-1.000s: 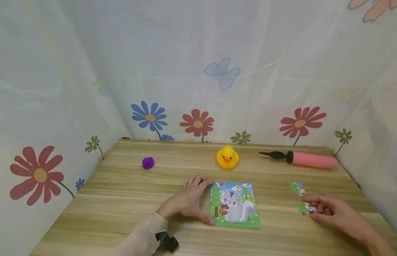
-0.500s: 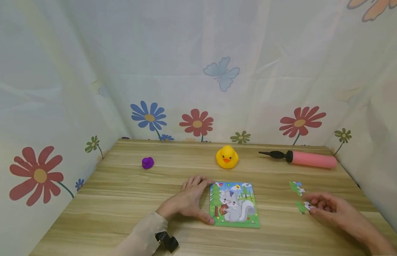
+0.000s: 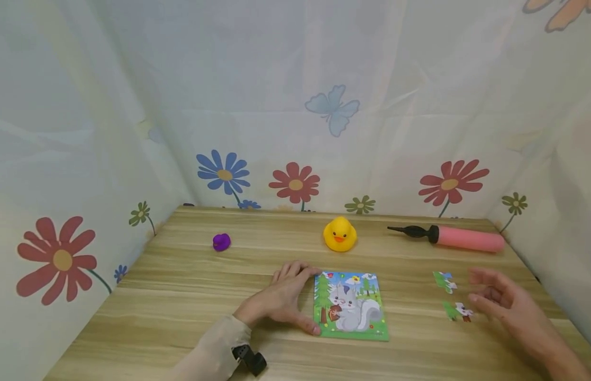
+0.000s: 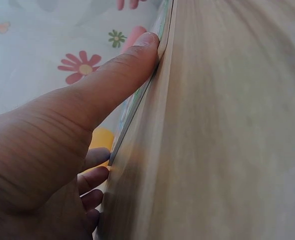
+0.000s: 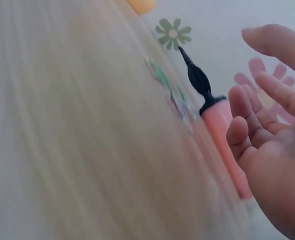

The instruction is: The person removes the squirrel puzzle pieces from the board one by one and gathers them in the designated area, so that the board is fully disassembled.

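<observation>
A square puzzle point(image 3: 349, 307) with a grey squirrel picture lies on the wooden table. My left hand point(image 3: 283, 301) rests along its left side, thumb at the near corner and forefinger at the far corner. In the left wrist view the thumb point(image 4: 122, 67) lies fairly straight against the puzzle's edge. Farther right, two loose puzzle pieces, one far point(image 3: 445, 282) and one near point(image 3: 458, 311), lie flat. Just right of them hovers my right hand point(image 3: 507, 312), holding nothing. Its fingers are spread and loosely bent in the right wrist view.
A yellow rubber duck point(image 3: 340, 234) stands behind the puzzle, a small purple duck point(image 3: 221, 242) at the back left. At the back right lies a pink hand pump point(image 3: 469, 239) with a black nozzle. A flowered curtain point(image 3: 257, 106) encloses the table's back and sides.
My right hand has drawn back to the right from the near puzzle piece, its fingers loosening. Both pieces stay on the table. The left hand keeps its place at the puzzle.
</observation>
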